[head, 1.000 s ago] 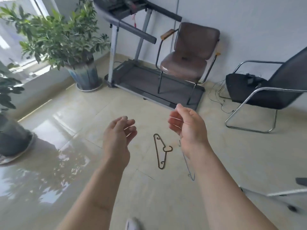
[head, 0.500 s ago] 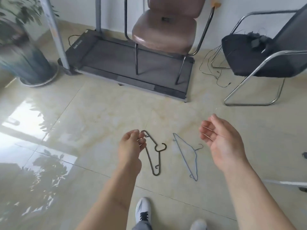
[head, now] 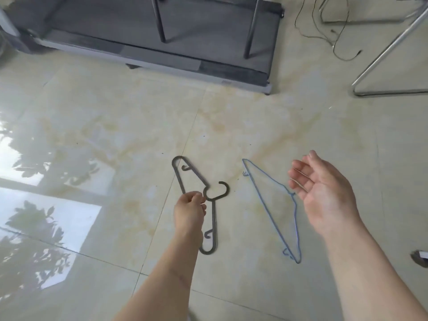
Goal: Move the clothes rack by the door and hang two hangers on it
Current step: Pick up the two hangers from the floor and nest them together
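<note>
— Head view: what fills most of it?
— Glossy cream tiled floor [head: 97, 117], mirroring window light and plant leaves at left. Beyond that, dark treadmill base [head: 162, 42] across the top, with two chair legs [head: 251, 28] planted on its deck.
— And off to the right?
— Chrome tube chair frame [head: 379, 66] on the floor, thin cables [head: 335, 40] trailing just beside it.
— Where are the hangers?
— Both flat on the floor, side by side but apart. Dark grey hanger [head: 214, 223] at centre, hook curling right; thin blue wire hanger [head: 266, 205] to its right.
— Left hand?
— Left hand [head: 190, 212] low at the dark grey hanger, fingers curled together at the bar just beside the hook; cannot tell whether truly pinching it.
— Right hand?
— Right hand [head: 324, 193] open, palm turned leftward, fingers spread, above the blue wire hanger's hook end, holding nothing.
</note>
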